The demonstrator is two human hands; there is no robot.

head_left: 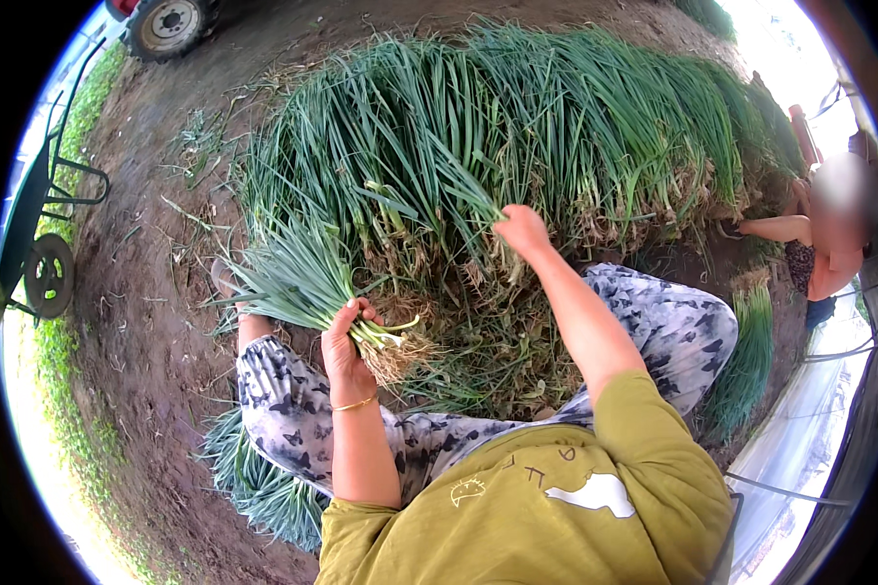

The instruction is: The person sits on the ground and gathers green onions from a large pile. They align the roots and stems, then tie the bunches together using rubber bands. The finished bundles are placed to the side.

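My left hand (344, 341) is closed round a bunch of green onions (298, 273) above my left knee. The bunch's long leaves fan out to the far left, and its pale stems and tangled roots point right. Farther right and a little higher, my right hand (523, 232) is closed on a few green onion stalks (473, 195) at the near edge of a big pile of green onions (556, 117). The leaves of those stalks run up and left over the pile. My right fingertips are partly hidden.
Torn leaves and root litter (507, 361) lie between my legs. Green onion bundles rest by my left hip (259, 483) and beyond my right knee (751, 351). A person (824, 234) sits at the right. A wheelbarrow (44, 205) and a vehicle wheel (171, 27) stand at the left.
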